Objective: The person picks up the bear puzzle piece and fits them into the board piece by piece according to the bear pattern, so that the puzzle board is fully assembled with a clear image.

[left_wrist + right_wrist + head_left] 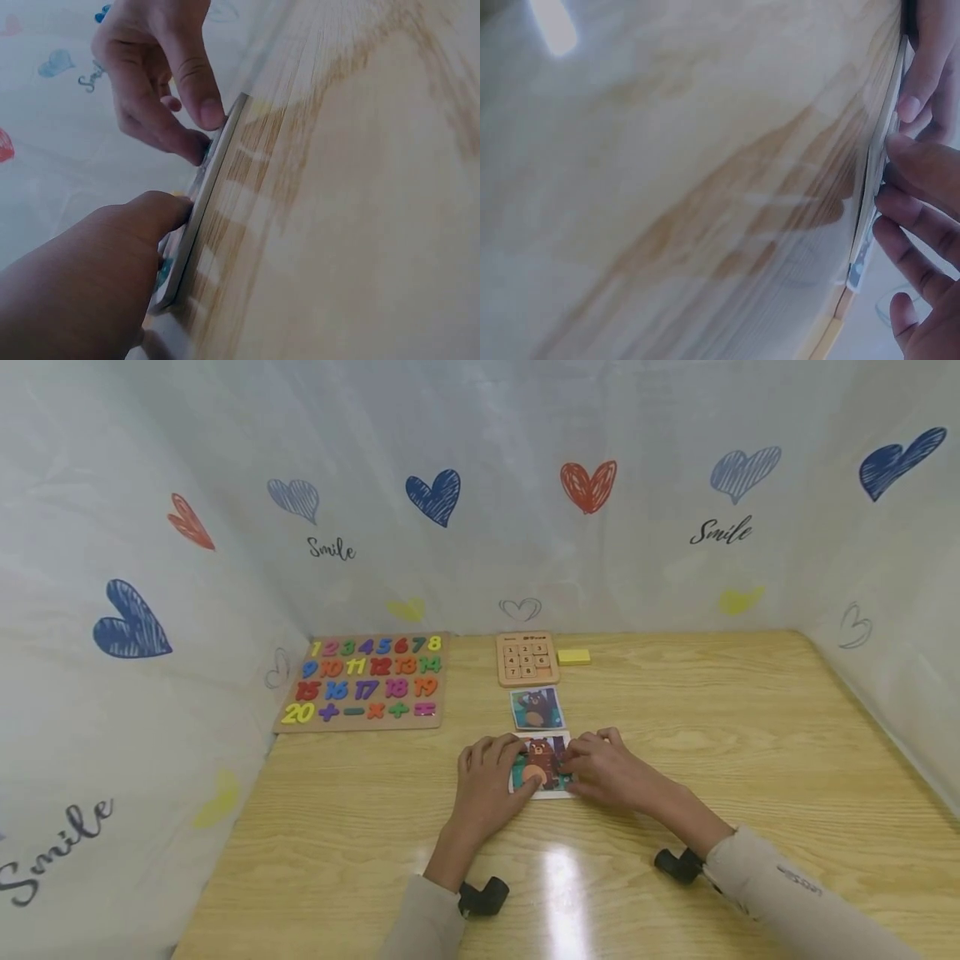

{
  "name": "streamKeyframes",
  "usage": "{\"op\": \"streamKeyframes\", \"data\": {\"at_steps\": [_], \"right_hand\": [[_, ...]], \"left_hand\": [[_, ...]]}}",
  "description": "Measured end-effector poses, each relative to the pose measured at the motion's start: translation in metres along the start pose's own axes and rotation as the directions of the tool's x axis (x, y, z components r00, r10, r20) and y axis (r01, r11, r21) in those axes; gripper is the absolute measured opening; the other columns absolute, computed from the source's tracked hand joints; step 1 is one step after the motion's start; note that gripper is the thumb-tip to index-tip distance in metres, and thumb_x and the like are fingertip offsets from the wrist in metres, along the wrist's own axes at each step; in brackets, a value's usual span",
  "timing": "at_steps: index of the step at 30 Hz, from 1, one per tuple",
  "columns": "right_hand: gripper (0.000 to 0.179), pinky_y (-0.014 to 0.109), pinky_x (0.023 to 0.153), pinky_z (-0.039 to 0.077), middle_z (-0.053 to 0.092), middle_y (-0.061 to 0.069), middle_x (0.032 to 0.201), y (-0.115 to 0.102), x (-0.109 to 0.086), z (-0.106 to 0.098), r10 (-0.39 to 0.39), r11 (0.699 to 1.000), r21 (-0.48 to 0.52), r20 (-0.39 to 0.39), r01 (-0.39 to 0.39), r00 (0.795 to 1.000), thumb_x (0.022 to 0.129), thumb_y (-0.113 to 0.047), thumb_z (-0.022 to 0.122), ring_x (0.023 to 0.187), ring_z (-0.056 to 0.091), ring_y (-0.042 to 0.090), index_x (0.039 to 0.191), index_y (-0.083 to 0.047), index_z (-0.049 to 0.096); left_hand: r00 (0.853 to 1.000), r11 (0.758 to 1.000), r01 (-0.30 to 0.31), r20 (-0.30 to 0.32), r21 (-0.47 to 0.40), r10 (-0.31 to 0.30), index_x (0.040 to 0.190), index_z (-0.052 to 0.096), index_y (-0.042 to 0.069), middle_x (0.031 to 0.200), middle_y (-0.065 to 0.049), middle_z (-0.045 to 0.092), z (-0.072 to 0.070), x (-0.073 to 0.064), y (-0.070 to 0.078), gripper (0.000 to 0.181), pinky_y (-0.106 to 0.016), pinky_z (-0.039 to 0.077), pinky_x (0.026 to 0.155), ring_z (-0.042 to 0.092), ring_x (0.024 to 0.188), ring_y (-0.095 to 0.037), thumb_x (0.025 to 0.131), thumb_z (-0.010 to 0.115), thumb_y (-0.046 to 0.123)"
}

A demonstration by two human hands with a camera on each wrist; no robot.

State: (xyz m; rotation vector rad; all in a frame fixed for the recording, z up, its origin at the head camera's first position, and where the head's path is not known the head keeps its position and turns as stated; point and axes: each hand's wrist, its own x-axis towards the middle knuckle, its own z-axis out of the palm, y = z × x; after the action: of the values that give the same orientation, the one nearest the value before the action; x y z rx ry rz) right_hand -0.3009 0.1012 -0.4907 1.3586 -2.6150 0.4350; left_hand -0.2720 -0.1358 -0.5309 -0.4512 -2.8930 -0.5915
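Note:
A bear picture puzzle (542,758) on a pale board lies on the table between both hands. My left hand (489,777) rests over its left side, the thumb pressing its face near the front edge and the other fingers spread toward its far left corner. My right hand (606,770) is at the right side, where thumb and fingertips pinch a small puzzle piece, mostly hidden; a teal bit shows at the fingertips in the left wrist view. Just behind the puzzle lies a bear picture card (537,707). The right wrist view shows the board (870,187) edge-on beside my right fingers.
A wooden number sliding puzzle (528,658) and a yellow block (574,657) stand farther back. A board of coloured numbers (363,683) lies at the back left. White sheeting with printed hearts (480,552) borders the wood-grain table (720,727).

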Motion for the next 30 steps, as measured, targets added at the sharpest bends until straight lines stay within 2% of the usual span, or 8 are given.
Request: {"op": "streamKeyframes", "data": {"at_steps": [5,11,17,24,30], "right_hand": [[0.019,0.047,0.086,0.034,0.065,-0.002,0.097,-0.0016,-0.0008,0.0007,0.014,1.0,0.01,-0.016,-0.013,1.0,0.083,-0.021,0.082,0.094,0.058,0.018,0.099,-0.012,0.08],[0.017,0.046,0.087,0.035,0.065,-0.003,0.097,-0.0044,-0.0008,0.0017,0.035,0.999,0.008,-0.034,-0.035,0.999,0.083,-0.021,0.082,0.093,0.058,0.018,0.098,-0.013,0.08],[0.014,0.047,0.082,0.035,0.062,-0.006,0.089,-0.0041,-0.0012,0.0013,-0.006,0.999,-0.034,-0.058,0.004,0.998,0.079,-0.017,0.084,0.086,0.057,0.016,0.093,-0.014,0.082],[0.01,0.045,0.08,0.037,0.059,-0.007,0.086,-0.007,0.0007,0.0029,0.04,0.999,0.026,-0.076,-0.038,0.996,0.082,-0.014,0.083,0.084,0.056,0.015,0.092,-0.012,0.082],[0.013,0.043,0.08,0.035,0.067,-0.001,0.099,-0.0085,-0.0056,0.0056,0.068,0.995,0.074,-0.073,-0.063,0.995,0.082,-0.013,0.082,0.093,0.06,0.02,0.095,-0.01,0.081]], "left_hand": [[1.0,1.0,0.011,0.016,0.002,-0.011,0.141,0.054,0.021,0.149,0.002,0.044,-0.0022,-0.0001,0.0003,0.06,-0.055,0.02,0.113,0.033,0.137,-0.028,0.096,0.054,0.061],[1.0,1.0,0.013,0.003,0.0,-0.013,0.14,0.055,0.021,0.148,0.001,0.045,-0.0053,-0.0003,0.002,0.058,-0.056,0.022,0.112,0.034,0.136,-0.029,0.095,0.056,0.059],[1.0,1.0,0.001,-0.002,-0.013,-0.001,0.139,0.055,0.022,0.148,0.001,0.045,-0.0026,0.0008,0.0023,0.058,-0.055,0.022,0.112,0.034,0.136,-0.028,0.096,0.055,0.059],[1.0,1.0,0.007,-0.015,-0.018,-0.007,0.138,0.055,0.021,0.148,0.001,0.046,-0.0049,0.001,0.0031,0.056,-0.056,0.021,0.112,0.034,0.136,-0.028,0.096,0.055,0.058],[1.0,1.0,0.004,-0.017,-0.027,-0.005,0.137,0.056,0.021,0.146,0.0,0.047,-0.0027,-0.0001,0.0025,0.055,-0.055,0.022,0.112,0.035,0.135,-0.028,0.095,0.056,0.057]]}}
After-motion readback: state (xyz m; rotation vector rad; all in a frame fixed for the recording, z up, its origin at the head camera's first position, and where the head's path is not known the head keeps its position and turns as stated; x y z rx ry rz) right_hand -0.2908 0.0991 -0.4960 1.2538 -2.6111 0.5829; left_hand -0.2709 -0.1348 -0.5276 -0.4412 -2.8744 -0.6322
